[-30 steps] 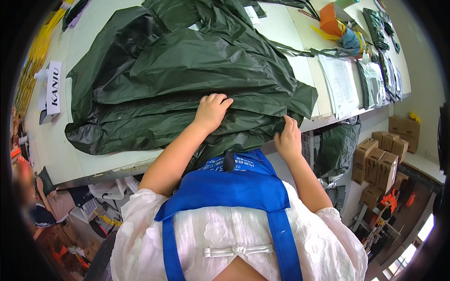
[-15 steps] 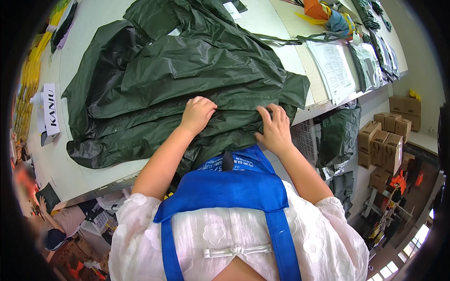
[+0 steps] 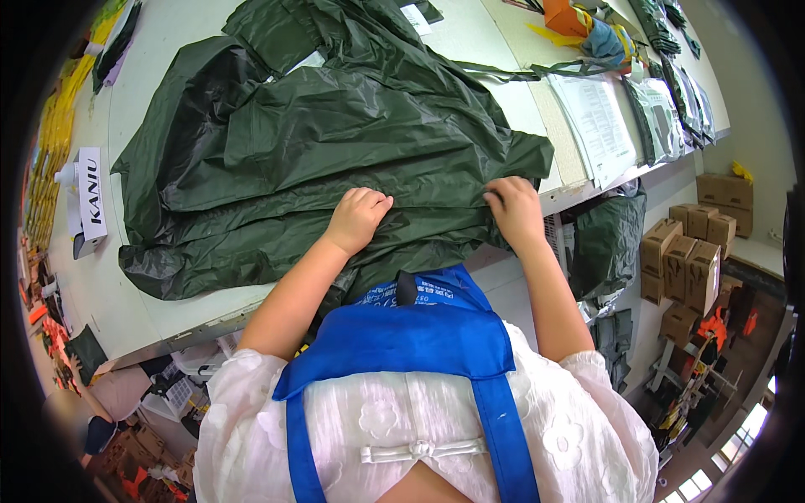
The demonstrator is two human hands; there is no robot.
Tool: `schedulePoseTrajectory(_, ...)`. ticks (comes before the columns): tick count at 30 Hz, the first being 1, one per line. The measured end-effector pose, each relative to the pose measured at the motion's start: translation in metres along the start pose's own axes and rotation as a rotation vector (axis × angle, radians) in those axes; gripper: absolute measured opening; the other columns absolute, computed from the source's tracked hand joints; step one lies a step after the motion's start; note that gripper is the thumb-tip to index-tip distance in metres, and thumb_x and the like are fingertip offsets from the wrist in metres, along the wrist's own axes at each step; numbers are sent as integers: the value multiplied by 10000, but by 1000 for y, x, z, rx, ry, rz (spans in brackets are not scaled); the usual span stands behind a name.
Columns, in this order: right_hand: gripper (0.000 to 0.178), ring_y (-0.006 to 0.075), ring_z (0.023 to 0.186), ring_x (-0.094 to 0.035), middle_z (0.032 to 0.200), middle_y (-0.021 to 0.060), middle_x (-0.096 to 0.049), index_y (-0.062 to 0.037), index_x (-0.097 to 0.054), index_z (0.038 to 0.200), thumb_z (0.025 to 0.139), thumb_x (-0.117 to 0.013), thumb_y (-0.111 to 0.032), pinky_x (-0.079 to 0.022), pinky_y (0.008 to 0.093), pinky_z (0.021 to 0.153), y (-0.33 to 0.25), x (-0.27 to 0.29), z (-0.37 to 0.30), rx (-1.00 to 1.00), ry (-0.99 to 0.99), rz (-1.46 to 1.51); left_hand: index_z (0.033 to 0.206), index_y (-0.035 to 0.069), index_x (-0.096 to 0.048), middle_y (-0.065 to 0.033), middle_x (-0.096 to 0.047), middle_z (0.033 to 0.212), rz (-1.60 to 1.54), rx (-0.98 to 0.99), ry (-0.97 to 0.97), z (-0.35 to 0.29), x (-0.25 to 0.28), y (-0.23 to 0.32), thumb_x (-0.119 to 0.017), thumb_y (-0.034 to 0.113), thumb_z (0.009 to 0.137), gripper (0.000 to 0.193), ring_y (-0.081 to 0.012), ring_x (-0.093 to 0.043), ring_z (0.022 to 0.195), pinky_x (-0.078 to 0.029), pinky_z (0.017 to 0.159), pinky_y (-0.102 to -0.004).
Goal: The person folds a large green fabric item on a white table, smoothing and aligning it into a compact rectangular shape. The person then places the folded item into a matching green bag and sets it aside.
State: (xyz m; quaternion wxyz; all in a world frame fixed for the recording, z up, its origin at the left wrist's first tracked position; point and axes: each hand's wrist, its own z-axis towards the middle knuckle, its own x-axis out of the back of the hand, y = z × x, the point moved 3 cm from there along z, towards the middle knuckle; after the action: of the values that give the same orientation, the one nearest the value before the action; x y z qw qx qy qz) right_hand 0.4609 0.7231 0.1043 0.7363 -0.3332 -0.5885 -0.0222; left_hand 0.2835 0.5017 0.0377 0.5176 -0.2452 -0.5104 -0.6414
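A dark green raincoat (image 3: 335,126) of shiny, creased cloth lies spread over the white table (image 3: 134,314), its near part hanging over the front edge by my blue apron. Along a straight fold near that edge, my left hand (image 3: 356,220) rests with curled fingers pinching the cloth. Farther right, by the raincoat's right end, my right hand (image 3: 517,214) has its fingers bent round the same folded strip. My fingers partly cover the cloth at both grips.
Papers (image 3: 595,126) and packed plastic bags (image 3: 658,121) lie at the table's right. A white sign (image 3: 92,194) stands at the left. Cardboard boxes (image 3: 689,264) are stacked beyond on the right. Another person's arm (image 3: 88,386) shows at the lower left.
My right hand has moved right and slightly up along the fold, its spread fingers now closed on the cloth. My left hand has shifted slightly right and down.
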Motion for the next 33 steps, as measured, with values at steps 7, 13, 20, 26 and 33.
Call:
schedulePoseTrajectory(7, 194, 272, 822, -612, 796, 58, -635, -81, -638, 868, 719, -741, -152, -464, 397, 717, 36, -25, 7, -129, -222, 70, 955, 76, -673, -46, -636, 904, -40, -6, 1, 0, -3, -5, -653, 70, 761, 195, -239, -610, 857, -484, 773, -357)
schedulePoseTrajectory(13, 260, 244, 836, -607, 766, 28, -608, -102, -597, 888, 711, -762, -197, -441, 389, 711, 45, -28, 14, -179, -291, 25, 987, 51, -665, -50, -640, 976, -87, 37, 13, -2, -4, 3, -594, 92, 806, 199, -231, -597, 916, -486, 794, -355)
schedulePoseTrajectory(20, 330, 227, 862, -598, 800, -2, -598, -148, -550, 972, 744, -753, -275, -429, 395, 723, 52, -27, 15, -86, -365, -61, 1060, 81, -676, -35, -642, 1051, -6, 14, -86, -9, 2, 4, -593, 87, 781, 291, -240, -590, 949, -505, 803, -354)
schedulePoseTrajectory(26, 388, 241, 910, -596, 842, 16, -609, -132, -539, 1029, 737, -758, -265, -435, 397, 760, 59, -29, 15, -50, -374, -38, 1083, 88, -669, -30, -635, 1067, -21, 37, -52, -8, 5, 0, -607, 76, 765, 324, -240, -582, 951, -497, 815, -357)
schedulePoseTrajectory(33, 224, 258, 865, -622, 826, 75, -624, -84, -634, 953, 770, -729, -173, -479, 360, 753, 55, -16, 13, 16, -307, 108, 1038, 105, -667, -26, -619, 994, -102, 128, -31, -3, 3, 2, -704, 80, 739, 303, -247, -579, 933, -485, 798, -376)
